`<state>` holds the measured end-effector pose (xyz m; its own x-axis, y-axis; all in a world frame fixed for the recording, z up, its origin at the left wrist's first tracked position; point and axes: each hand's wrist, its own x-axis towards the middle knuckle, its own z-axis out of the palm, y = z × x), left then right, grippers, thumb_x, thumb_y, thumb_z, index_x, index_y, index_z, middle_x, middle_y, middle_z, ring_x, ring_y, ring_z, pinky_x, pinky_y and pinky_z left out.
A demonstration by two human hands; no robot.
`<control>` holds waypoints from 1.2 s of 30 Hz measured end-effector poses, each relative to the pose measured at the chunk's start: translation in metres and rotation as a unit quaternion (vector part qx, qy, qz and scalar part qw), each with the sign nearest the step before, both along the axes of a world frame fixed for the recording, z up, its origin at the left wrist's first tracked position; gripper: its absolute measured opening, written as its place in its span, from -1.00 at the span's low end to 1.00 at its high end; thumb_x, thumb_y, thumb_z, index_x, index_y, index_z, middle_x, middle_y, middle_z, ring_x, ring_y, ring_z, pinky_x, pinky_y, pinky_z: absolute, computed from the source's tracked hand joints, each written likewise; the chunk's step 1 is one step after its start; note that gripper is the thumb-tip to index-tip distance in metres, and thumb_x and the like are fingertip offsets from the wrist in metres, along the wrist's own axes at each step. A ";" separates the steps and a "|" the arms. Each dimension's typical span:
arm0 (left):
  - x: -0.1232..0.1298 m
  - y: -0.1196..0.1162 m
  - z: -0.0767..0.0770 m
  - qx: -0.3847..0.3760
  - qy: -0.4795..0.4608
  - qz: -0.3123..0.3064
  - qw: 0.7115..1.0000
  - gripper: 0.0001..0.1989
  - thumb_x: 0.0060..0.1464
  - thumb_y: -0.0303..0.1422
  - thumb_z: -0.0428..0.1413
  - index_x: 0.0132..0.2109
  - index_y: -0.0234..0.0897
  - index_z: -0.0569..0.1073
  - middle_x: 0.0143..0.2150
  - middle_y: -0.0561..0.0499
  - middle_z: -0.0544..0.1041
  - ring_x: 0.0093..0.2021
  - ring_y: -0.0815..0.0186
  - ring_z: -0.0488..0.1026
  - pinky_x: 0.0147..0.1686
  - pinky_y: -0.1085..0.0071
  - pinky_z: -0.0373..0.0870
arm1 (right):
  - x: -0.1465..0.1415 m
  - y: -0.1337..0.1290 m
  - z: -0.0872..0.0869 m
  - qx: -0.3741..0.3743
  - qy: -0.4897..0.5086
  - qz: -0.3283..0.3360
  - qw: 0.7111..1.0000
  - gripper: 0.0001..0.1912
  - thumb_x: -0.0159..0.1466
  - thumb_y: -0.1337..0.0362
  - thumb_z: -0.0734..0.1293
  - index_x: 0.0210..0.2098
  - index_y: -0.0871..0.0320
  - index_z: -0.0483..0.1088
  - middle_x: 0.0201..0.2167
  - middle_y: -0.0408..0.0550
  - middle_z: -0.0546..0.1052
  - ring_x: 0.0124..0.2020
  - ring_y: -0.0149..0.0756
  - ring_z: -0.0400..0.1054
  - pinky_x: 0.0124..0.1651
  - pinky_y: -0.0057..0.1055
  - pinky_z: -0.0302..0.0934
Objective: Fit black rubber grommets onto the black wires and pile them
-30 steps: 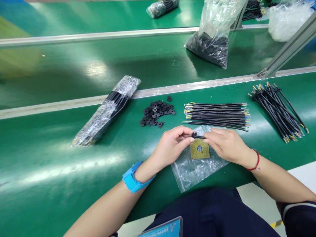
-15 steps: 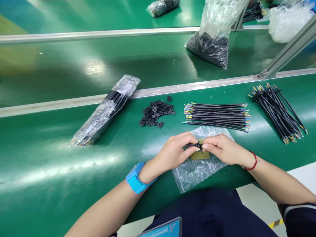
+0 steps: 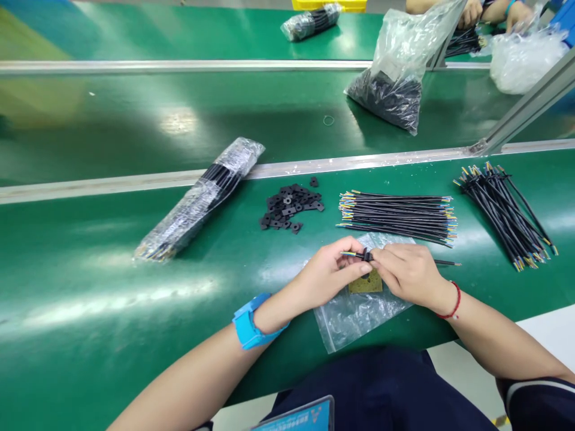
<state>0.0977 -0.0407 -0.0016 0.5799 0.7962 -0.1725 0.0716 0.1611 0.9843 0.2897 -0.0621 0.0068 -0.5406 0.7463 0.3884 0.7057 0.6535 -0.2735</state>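
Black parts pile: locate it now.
In the head view, the black parts pile sits near centre, with the wrapped cable bundle to its left and the cable row to its right.

I take this for a factory or assembly workshop, from the long green tabletop (image 3: 90,305) with metal rails (image 3: 341,165), the sorted black cables (image 3: 398,216), the pile of small black parts (image 3: 291,206) and a co-worker's hands (image 3: 471,13) across the line.

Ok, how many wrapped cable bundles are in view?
2. The near bundle lies left of the loose black parts, one end over the rail; the far bundle is on the far bench, at the top. Others could be hidden.
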 end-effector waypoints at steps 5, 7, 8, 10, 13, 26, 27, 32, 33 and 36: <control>0.002 -0.002 0.002 0.181 0.053 -0.002 0.982 -0.91 0.08 -0.36 0.07 -0.25 -0.28 0.40 -0.33 0.02 0.41 -0.33 0.38 0.35 -0.28 0.42 0.32 | -0.003 -0.001 0.004 -0.225 0.091 0.044 0.969 -0.58 0.39 0.18 0.04 -0.52 0.18 0.28 -0.63 -0.19 0.33 -0.58 -0.49 0.19 -0.47 -0.52 0.02; -0.003 0.003 0.006 0.208 0.075 -0.034 0.975 -0.84 0.09 -0.35 0.06 -0.15 -0.26 0.40 -0.29 0.01 0.43 -0.32 0.37 0.36 -0.28 0.41 0.33 | 0.002 0.002 0.012 -0.299 0.106 0.041 0.947 -0.57 0.39 0.15 0.05 -0.55 0.16 0.25 -0.67 -0.23 0.30 -0.61 -0.51 0.19 -0.48 -0.55 0.04; -0.007 0.007 0.008 0.204 0.087 -0.046 0.974 -0.76 0.09 -0.34 0.06 -0.07 -0.26 0.37 -0.25 -0.01 0.44 -0.32 0.37 0.37 -0.29 0.40 0.35 | 0.009 0.006 0.016 -0.290 0.100 0.014 0.952 -0.58 0.38 0.15 0.06 -0.54 0.16 0.26 -0.66 -0.23 0.32 -0.60 -0.50 0.20 -0.47 -0.54 0.05; -0.022 0.019 0.014 0.201 0.142 -0.032 0.969 -0.64 0.09 -0.32 0.04 0.05 -0.26 0.29 -0.18 -0.04 0.43 -0.31 0.35 0.39 -0.30 0.39 0.37 | 0.034 0.019 0.025 -0.178 0.065 -0.099 0.977 -0.66 0.35 0.17 0.11 -0.47 0.16 0.32 -0.57 -0.15 0.41 -0.52 -0.44 0.26 -0.41 -0.49 0.08; -0.053 0.040 0.018 0.275 0.309 0.054 0.909 -0.71 0.10 -0.34 -0.01 -0.03 -0.31 0.36 -0.18 -0.07 0.42 -0.26 0.28 0.39 -0.22 0.29 0.37 | 0.096 0.047 0.027 0.039 -0.019 -0.333 0.942 -0.78 0.28 0.22 0.18 -0.31 0.18 0.40 -0.36 0.04 0.48 -0.37 -0.28 0.30 -0.33 -0.36 0.07; -0.074 0.046 -0.022 0.409 0.521 0.000 0.749 -0.88 0.10 -0.47 -0.02 -0.20 -0.31 0.36 -0.17 -0.13 0.39 -0.15 0.15 0.35 -0.18 0.27 0.35 | 0.129 0.062 0.004 0.108 -0.090 -0.305 0.942 -0.82 0.26 0.32 0.18 -0.23 0.20 0.39 -0.31 0.16 0.44 -0.23 -0.08 0.29 -0.24 -0.17 0.13; -0.070 0.046 -0.023 0.422 0.519 -0.013 0.743 -0.88 0.11 -0.49 -0.04 -0.21 -0.30 0.36 -0.21 -0.12 0.40 -0.19 0.16 0.35 -0.21 0.27 0.34 | 0.107 0.059 0.005 0.074 -0.107 -0.239 0.962 -0.81 0.28 0.32 0.18 -0.20 0.19 0.39 -0.26 0.13 0.47 -0.21 -0.15 0.31 -0.20 -0.22 0.17; -0.050 0.039 -0.022 0.507 0.521 -0.096 0.680 -0.80 0.13 -0.57 -0.10 -0.27 -0.32 0.40 -0.32 -0.13 0.39 -0.29 0.16 0.33 -0.30 0.28 0.31 | 0.016 0.052 -0.010 -0.023 -0.202 -0.024 0.979 -0.85 0.28 0.29 0.23 -0.25 0.21 0.41 -0.28 0.02 0.48 -0.24 -0.22 0.31 -0.20 -0.31 0.18; -0.047 0.037 -0.022 0.519 0.513 -0.110 0.675 -0.80 0.13 -0.56 -0.10 -0.26 -0.34 0.41 -0.31 -0.14 0.40 -0.28 0.15 0.33 -0.30 0.27 0.31 | 0.006 0.053 -0.014 -0.030 -0.223 -0.019 0.974 -0.84 0.28 0.31 0.23 -0.27 0.23 0.42 -0.30 0.04 0.47 -0.24 -0.20 0.31 -0.21 -0.30 0.17; -0.044 0.032 -0.020 0.526 0.475 -0.126 0.694 -0.78 0.14 -0.55 -0.09 -0.19 -0.35 0.43 -0.27 -0.15 0.41 -0.26 0.16 0.34 -0.26 0.27 0.33 | -0.004 0.057 -0.019 -0.043 -0.231 -0.037 0.971 -0.81 0.29 0.33 0.20 -0.31 0.25 0.43 -0.32 0.06 0.46 -0.24 -0.18 0.31 -0.22 -0.30 0.17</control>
